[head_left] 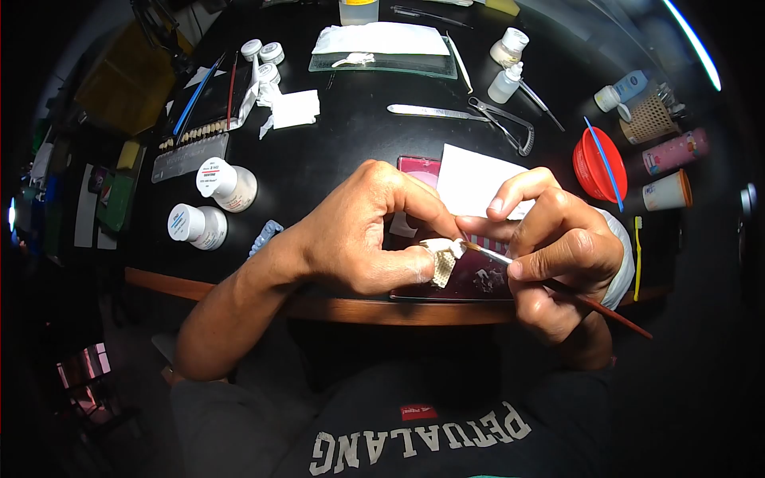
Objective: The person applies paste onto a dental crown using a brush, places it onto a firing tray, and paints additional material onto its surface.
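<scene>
My left hand [358,231] is closed in a pinch on a small cream honeycomb-patterned block [443,272], held above the table's front edge. A small whitish piece [457,248] shows at the block's upper right end; how it is attached I cannot tell. My right hand [566,247] grips a fine paintbrush [590,301] with a dark red handle. The brush's tip meets or nearly meets the whitish piece, close to my left fingertips. Beneath both hands lies a dark red shiny board [414,290], with a white paper sheet [466,171] behind it.
Two labelled powder jars [227,185] stand left, near a tooth shade guide [191,155]. A glass slab [382,65] with folded tissue lies at the back. A metal caliper [518,131], a red bowl [591,167], cups and a yellow toothbrush [637,259] are rightward.
</scene>
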`<state>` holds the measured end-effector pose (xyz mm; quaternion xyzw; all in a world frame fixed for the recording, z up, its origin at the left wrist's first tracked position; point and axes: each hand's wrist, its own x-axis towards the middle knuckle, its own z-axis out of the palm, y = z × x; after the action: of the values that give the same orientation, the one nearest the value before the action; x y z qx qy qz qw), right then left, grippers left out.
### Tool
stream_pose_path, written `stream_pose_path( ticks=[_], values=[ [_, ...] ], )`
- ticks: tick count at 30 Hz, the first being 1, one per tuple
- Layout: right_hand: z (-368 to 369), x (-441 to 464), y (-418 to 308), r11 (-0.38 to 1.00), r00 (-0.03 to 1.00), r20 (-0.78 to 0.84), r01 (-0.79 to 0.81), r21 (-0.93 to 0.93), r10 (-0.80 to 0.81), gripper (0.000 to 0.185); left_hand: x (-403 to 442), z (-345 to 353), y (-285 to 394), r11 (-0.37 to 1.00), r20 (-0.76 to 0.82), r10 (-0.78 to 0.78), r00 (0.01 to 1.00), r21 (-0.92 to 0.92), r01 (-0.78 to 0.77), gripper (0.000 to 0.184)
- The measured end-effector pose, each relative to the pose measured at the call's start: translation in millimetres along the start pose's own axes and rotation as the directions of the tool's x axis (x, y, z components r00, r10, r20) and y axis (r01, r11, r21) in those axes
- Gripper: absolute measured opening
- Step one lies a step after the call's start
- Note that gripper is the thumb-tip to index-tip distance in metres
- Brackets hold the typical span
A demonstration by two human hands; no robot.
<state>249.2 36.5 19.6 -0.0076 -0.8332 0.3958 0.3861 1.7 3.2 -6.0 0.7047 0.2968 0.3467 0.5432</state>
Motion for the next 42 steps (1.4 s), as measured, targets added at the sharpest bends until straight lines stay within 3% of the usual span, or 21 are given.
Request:
stream_pose_path(
  ticks=[24, 27, 31, 35, 37, 39, 42],
  values=[
    [0.2, 0.8, 3.0, 0.998, 0.999, 0.014, 0.043, 0.053, -0.043, 0.010, -0.1, -0.7, 0.6, 1.000, 0.013, -0.005, 1.000, 0.003, 0.005, 0.042],
    [0.4, -0.3, -1.1, 0.998, 1.000, -0.008, -0.024, 0.055, 0.024, 0.008, -0.3, 0.9, -0.5, 1.000, -0.002, -0.001, 1.000, 0.014, 0.001, 0.043],
    [6.9, -6.5, -8.1, 0.967, 0.965, -0.137, -0.201, 0.160, 0.223, 0.003, 0.1, 0.2, 3.9, 1.000, 0.018, 0.002, 1.000, 0.021, -0.002, 0.043],
    [13.8, -5.7, 8.6, 0.908, 0.953, -0.217, -0.110, 0.405, 0.212, 0.003, 0.0, 0.8, 2.5, 0.999, 0.060, 0.017, 0.998, 0.028, -0.019, 0.044],
    [19.4, -5.3, 8.1, 0.800, 0.912, -0.256, -0.115, 0.589, 0.319, 0.005, 0.8, 2.0, -0.9, 0.998, 0.078, 0.066, 0.995, 0.005, -0.066, 0.041],
    [18.6, -4.9, 7.3, 0.770, 0.894, -0.247, -0.152, 0.619, 0.375, 0.005, 1.3, 4.4, -5.2, 0.988, 0.066, 0.144, 0.987, -0.065, -0.140, 0.033],
    [16.6, -8.8, 14.8, 0.779, 0.890, -0.251, -0.162, 0.606, 0.380, 0.006, 1.9, 0.0, -2.7, 0.992, 0.133, 0.125, 0.983, -0.028, -0.122, 0.042]
  ],
)
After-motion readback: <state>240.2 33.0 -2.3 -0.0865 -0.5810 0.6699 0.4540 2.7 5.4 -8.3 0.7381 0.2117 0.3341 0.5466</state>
